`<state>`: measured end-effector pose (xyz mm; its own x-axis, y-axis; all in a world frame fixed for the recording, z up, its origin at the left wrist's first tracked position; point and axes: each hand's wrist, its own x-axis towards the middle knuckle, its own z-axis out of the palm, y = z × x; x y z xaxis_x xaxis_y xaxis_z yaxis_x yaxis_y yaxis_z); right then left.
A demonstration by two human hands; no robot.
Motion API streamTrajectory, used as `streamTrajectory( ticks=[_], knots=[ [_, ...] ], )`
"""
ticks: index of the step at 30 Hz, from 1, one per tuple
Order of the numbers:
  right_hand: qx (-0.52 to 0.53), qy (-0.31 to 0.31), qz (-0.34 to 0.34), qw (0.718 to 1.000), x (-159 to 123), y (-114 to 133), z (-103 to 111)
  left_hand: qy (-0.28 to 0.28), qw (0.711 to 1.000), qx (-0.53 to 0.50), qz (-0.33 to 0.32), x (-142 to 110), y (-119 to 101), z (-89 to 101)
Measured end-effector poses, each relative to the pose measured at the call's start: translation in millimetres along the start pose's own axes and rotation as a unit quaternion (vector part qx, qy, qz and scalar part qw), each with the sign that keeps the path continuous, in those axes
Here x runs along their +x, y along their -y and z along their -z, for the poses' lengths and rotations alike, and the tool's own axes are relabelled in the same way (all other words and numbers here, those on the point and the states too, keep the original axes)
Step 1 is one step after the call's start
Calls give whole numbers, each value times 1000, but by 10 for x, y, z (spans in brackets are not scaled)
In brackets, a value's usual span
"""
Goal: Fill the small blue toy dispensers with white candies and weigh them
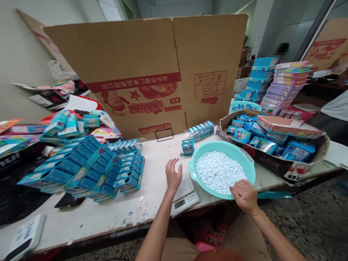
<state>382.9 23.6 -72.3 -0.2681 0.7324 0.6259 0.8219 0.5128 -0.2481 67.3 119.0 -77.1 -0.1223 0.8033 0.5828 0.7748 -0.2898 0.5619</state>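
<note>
My left hand [174,174] is over the left part of a white digital scale [185,203], its thumb apart from the fingers and nothing visible in it. My right hand [245,195] is closed at the near right rim of a turquoise basin [251,170]. Whatever its curled fingers may hold is hidden. Many small pale blue and white pellets [217,169], like candies, fill the basin. Just beyond the scale stands a small blue box [187,147], with a small round item [181,154] beside it. Behind that is a row of similar boxes [202,130] with clear plastic about it.
Blue trays of boxes with round holes [81,168] are stacked at the left. A large cardboard sheet [152,72] stands behind the table. To the right, an open carton [252,154] holds blue boxes. Another scale [25,235] lies at the near left; a person [337,108] is at far right.
</note>
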Motion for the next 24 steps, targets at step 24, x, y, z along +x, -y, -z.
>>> streamTrajectory(
  ticks=[24],
  knots=[
    [120,1,-78,990,17,-94,355,133,979,24,-155,1092,-331,-832]
  ],
)
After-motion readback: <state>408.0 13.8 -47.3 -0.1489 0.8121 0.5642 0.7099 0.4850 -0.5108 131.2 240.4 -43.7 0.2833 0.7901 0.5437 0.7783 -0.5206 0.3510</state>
